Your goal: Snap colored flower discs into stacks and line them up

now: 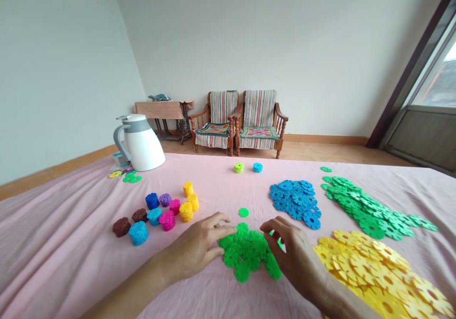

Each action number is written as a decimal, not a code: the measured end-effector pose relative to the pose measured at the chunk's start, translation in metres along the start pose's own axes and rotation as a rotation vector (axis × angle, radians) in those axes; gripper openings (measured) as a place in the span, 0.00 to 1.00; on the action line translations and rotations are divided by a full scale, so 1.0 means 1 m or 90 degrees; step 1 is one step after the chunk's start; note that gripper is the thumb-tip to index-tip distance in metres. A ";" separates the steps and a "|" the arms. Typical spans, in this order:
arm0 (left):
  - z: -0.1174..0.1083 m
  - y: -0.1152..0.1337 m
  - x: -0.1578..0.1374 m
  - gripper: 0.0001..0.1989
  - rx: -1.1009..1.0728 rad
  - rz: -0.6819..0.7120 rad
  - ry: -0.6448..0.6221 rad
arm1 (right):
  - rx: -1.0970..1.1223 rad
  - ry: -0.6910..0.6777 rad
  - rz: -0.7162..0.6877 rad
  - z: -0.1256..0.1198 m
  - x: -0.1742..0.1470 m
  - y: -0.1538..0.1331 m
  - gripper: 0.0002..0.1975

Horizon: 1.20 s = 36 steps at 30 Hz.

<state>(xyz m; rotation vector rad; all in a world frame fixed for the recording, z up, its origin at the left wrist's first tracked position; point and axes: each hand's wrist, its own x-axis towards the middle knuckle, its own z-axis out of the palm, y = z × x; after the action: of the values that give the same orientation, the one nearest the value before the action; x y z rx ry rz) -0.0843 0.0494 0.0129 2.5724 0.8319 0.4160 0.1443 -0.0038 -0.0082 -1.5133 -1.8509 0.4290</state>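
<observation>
A pile of bright green flower-shaped plastic discs (249, 251) lies on the pink cloth between my two hands. My left hand (208, 240) is at the pile's left edge, its thumb and fingers apart and nothing visible in its grasp. On the other side, my right hand (290, 243) arches over the right edge with loosely bent fingers. Some green discs show beneath it, and its palm side is hidden. One single green disc (244, 212) lies just beyond the pile.
To the right lie heaps of blue discs (295, 200), darker green discs (366, 207) and yellow discs (377, 267). Several stacked discs, including a light blue stack (138, 233), stand at left. A lime stack (238, 168) and a blue stack (257, 168) stand farther back, and a white jug (144, 145) far left.
</observation>
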 end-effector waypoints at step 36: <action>0.016 -0.026 0.084 0.10 0.067 -0.015 0.031 | -0.047 0.008 -0.023 0.001 -0.005 0.024 0.11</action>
<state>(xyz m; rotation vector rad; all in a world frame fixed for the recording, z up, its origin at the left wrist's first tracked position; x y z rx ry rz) -0.0251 0.1148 -0.0004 2.6553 0.9230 0.4397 0.1613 -0.0024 -0.0254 -1.5246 -1.8993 0.3365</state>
